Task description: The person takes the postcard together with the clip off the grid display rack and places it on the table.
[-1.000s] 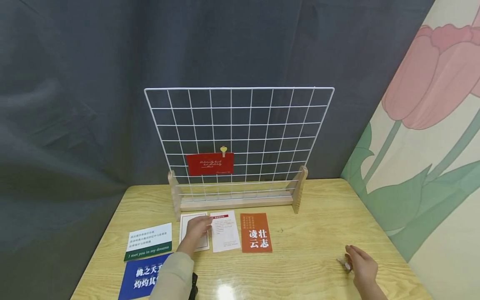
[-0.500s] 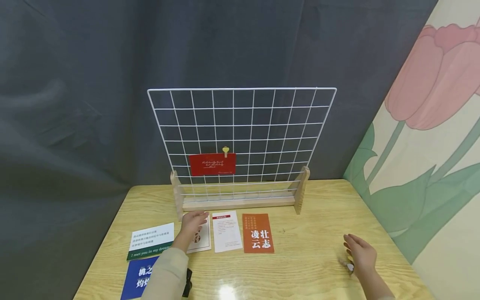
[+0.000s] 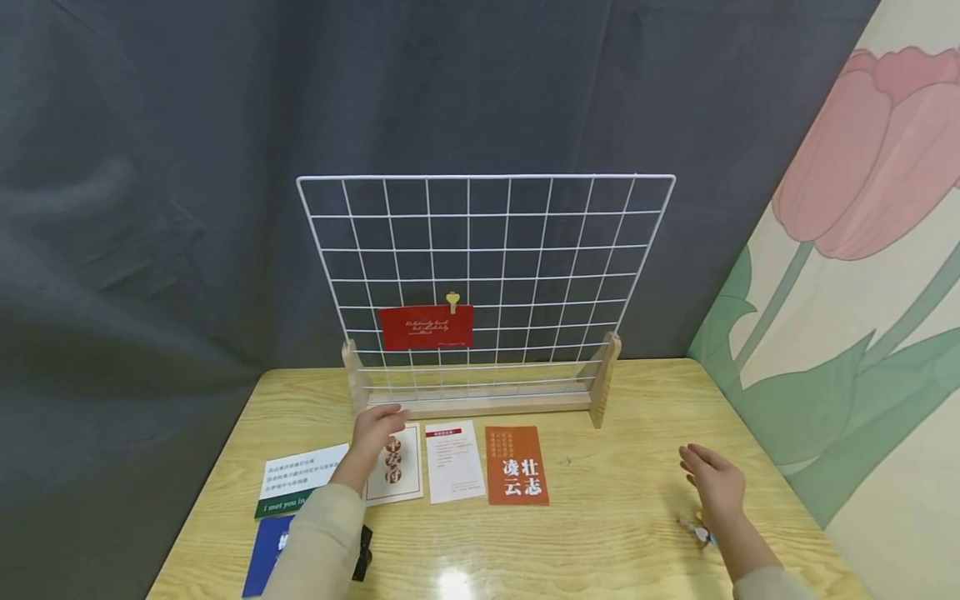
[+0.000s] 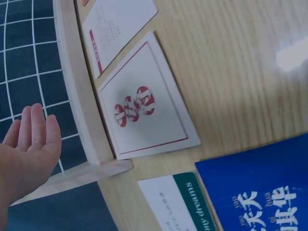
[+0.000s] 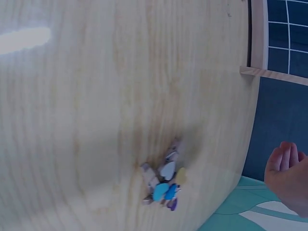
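Observation:
My left hand (image 3: 377,432) is over the left edge of a white card with red characters (image 3: 394,467), fingers extended and holding nothing. In the left wrist view that hand (image 4: 36,142) shows straight fingers in front of the grid, beside the card (image 4: 159,110). My right hand (image 3: 714,483) is above the right side of the table with loosely bent fingers and nothing in them. Below it lies a small pile of heart-topped wooden clips (image 5: 163,185), in blue, white, yellow and purple. A red card (image 3: 427,327) hangs on the white wire grid (image 3: 487,262) under a yellow heart clip (image 3: 452,301).
Right of the red-character card lie a white text card (image 3: 454,462) and an orange card (image 3: 517,467). A green-and-white card (image 3: 300,475) and a blue card (image 4: 260,178) lie at the left. Wooden feet (image 3: 604,383) hold the grid up; a dark curtain (image 3: 187,208) hangs behind.
My left hand has drawn leftward and slightly away, uncovering more of the red-character card. My right hand has moved forward from beside the clips, which stay on the table.

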Demonstrator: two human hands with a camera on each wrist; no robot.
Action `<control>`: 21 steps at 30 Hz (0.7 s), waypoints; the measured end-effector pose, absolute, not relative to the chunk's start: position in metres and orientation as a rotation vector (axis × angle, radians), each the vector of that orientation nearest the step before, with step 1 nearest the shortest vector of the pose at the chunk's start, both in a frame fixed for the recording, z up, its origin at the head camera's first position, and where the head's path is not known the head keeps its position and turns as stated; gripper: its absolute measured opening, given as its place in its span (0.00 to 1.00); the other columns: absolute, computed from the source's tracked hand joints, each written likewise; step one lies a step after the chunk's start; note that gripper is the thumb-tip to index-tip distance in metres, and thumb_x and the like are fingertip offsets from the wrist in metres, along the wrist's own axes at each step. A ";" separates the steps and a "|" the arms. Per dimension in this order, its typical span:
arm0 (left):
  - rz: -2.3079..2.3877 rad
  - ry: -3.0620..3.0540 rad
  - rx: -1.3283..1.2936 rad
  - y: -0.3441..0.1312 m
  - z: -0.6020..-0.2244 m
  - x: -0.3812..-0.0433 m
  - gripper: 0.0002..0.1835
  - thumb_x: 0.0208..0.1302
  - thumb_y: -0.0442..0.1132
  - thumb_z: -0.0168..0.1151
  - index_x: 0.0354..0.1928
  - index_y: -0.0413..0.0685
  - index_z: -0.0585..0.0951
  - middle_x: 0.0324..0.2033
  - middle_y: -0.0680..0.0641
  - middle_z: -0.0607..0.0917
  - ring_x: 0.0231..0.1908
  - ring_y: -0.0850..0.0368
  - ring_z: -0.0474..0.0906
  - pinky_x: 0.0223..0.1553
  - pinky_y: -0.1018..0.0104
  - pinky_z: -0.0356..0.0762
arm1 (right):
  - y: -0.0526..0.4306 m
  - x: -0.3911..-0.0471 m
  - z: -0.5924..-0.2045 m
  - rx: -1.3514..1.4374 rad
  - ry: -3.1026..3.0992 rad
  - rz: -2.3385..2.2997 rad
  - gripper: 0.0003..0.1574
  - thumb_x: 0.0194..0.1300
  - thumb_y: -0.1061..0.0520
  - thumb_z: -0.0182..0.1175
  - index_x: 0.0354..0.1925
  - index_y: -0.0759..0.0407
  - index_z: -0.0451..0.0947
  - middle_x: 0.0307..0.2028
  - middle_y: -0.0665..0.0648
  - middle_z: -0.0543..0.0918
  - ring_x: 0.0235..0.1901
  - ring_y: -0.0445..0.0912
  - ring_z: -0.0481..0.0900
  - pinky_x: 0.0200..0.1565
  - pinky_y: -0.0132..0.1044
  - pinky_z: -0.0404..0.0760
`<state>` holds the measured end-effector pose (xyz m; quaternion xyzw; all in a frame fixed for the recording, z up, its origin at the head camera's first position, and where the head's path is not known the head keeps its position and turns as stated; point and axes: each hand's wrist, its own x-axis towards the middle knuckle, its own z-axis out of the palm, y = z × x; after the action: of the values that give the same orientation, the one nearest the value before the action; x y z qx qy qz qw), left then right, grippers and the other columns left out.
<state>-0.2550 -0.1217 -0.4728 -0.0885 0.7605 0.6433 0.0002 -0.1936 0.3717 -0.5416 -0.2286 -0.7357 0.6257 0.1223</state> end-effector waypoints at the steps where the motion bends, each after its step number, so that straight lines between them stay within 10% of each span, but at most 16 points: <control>1: 2.023 2.391 -0.275 -0.123 -0.471 -0.256 0.19 0.56 0.36 0.56 0.47 0.28 0.72 0.42 0.34 0.76 0.39 0.44 0.75 0.37 0.57 0.73 | 0.360 -0.188 -0.521 -0.653 -2.157 1.831 0.37 0.53 0.46 0.59 0.52 0.70 0.66 0.44 0.55 0.75 0.31 0.32 0.75 0.35 0.25 0.74; 7: 2.060 2.411 -0.272 -0.128 -0.462 -0.260 0.18 0.55 0.35 0.57 0.46 0.29 0.73 0.39 0.36 0.77 0.38 0.47 0.75 0.39 0.55 0.72 | 0.328 -0.178 -0.462 -0.569 -2.249 1.754 0.37 0.58 0.48 0.54 0.53 0.77 0.60 0.41 0.52 0.74 0.29 0.28 0.72 0.36 0.23 0.73; 21: 2.061 2.471 -0.209 -0.131 -0.443 -0.268 0.18 0.53 0.32 0.58 0.46 0.29 0.72 0.38 0.37 0.79 0.33 0.54 0.76 0.33 0.68 0.73 | 0.366 -0.228 -0.489 -0.419 -2.087 1.881 0.29 0.54 0.52 0.60 0.50 0.69 0.70 0.43 0.59 0.77 0.33 0.40 0.77 0.40 0.35 0.75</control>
<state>-0.2677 -0.1315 -0.4432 -0.0647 0.7656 0.6388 -0.0414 -0.2279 0.3664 -0.4890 -0.1459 -0.7263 0.6548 0.1498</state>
